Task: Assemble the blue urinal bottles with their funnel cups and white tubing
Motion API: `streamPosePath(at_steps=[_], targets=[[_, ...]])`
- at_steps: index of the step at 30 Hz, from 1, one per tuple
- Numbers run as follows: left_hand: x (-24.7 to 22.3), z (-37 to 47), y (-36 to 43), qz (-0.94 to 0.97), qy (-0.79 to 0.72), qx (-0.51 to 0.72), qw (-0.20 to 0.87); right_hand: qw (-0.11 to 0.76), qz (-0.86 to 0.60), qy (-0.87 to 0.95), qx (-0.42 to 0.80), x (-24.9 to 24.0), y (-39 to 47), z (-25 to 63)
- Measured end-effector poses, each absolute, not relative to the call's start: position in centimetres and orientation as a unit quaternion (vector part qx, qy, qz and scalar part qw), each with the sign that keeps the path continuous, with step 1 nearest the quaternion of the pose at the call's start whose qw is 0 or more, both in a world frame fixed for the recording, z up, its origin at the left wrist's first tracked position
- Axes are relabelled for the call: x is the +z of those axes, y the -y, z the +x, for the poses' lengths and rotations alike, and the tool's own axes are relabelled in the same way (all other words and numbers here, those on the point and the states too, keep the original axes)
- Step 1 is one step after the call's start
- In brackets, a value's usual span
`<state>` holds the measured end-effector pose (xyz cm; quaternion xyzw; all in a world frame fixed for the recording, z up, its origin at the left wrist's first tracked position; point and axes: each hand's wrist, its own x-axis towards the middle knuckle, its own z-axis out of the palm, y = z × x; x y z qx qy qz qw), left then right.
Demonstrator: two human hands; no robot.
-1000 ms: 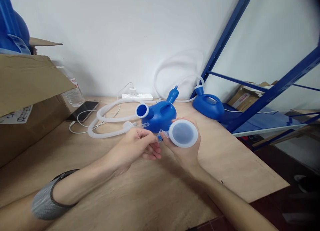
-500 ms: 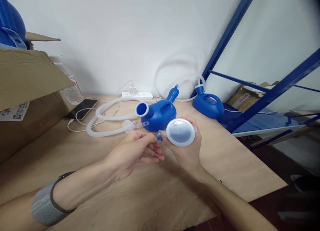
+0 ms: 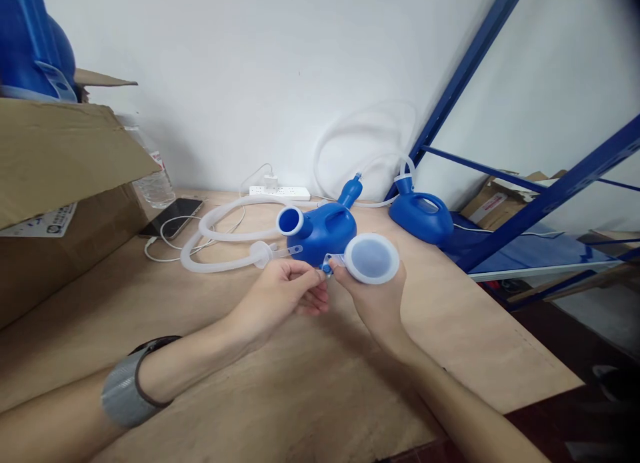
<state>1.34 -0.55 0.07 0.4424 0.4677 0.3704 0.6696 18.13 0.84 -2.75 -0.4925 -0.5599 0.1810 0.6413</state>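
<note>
Over the middle of the bench (image 3: 480, 336), we hold a round, pale cap (image 3: 373, 259) in our right hand (image 3: 377, 303), fingers curled round its side and thumb on the strap that runs off it to the left; whether anything sits beneath the cap we cannot tell. Our left hand (image 3: 285, 286) has thumb and forefinger pinched together on the strap's end, at a small blue peg (image 3: 327, 269), its other fingers loosely bent below. Just beyond our hands, towards the back edge, lies a blue jug (image 3: 327, 235), its white-rimmed mouth open and facing us. To its left a clear tube (image 3: 220, 269) loops over the bench and ends at a disc (image 3: 261, 254) with a strap of its own. A second jug (image 3: 421, 217) sits near the back right corner, a tube rising from its neck, beside the blue rack (image 3: 457, 99). Along the back edge are the power strip (image 3: 280, 193) and, further left, a phone (image 3: 175, 216) and a bottle (image 3: 159, 189); a box (image 3: 75, 256) fills the left side.
</note>
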Motion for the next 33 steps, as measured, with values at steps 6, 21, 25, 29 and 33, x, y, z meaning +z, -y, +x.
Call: streamPosePath(at_steps=[6,21,25,29,33], targets=[[-1.0,-0.3,-0.8,0.622,-0.453,0.392,0.504,0.627,-0.498,0.535,0.271,-3.2,-1.6,18.0],[0.1,-1.5,-0.8,0.714,-0.405,0.346,0.453,0.608,-0.454,0.473,0.449,-4.2,-2.0,18.2],[-0.3,-1.2,-0.9,0.684,-0.398,0.343,0.506,0.589,-0.458,0.465,0.476,-4.2,-1.8,18.0],[-0.8,-0.8,-0.9,0.667,-0.386,0.36,0.526,0.572,-0.446,0.457,0.515,-4.5,-1.7,17.7],[-0.7,-1.0,-1.0,0.661,-0.403,0.344,0.532,0.558,-0.41,0.443,0.569,-5.1,-1.9,17.7]])
